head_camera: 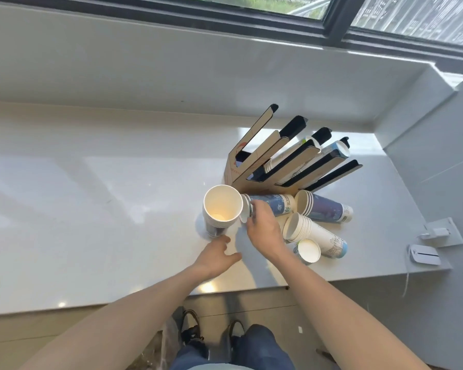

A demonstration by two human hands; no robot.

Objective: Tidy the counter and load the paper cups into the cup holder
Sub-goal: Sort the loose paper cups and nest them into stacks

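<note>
An upright stack of paper cups [222, 209] stands on the white counter [104, 209], its mouth open upward. My left hand [216, 256] lies open on the counter just below it, touching nothing. My right hand [265, 227] is shut on a lying stack of blue cups [275, 204] whose base end points at the upright stack. The wooden cup holder [284, 158] with black slots stands behind, with two cup stacks in its slots. More stacks lie on their sides to the right: a blue one [324, 209], a white one [313, 233] and a short one [306, 251].
A white wall socket with a plug [439, 232] and a small white device [424, 254] sit at the counter's right end. A window sill and dark window frame run along the back. The counter's front edge lies close to my arms.
</note>
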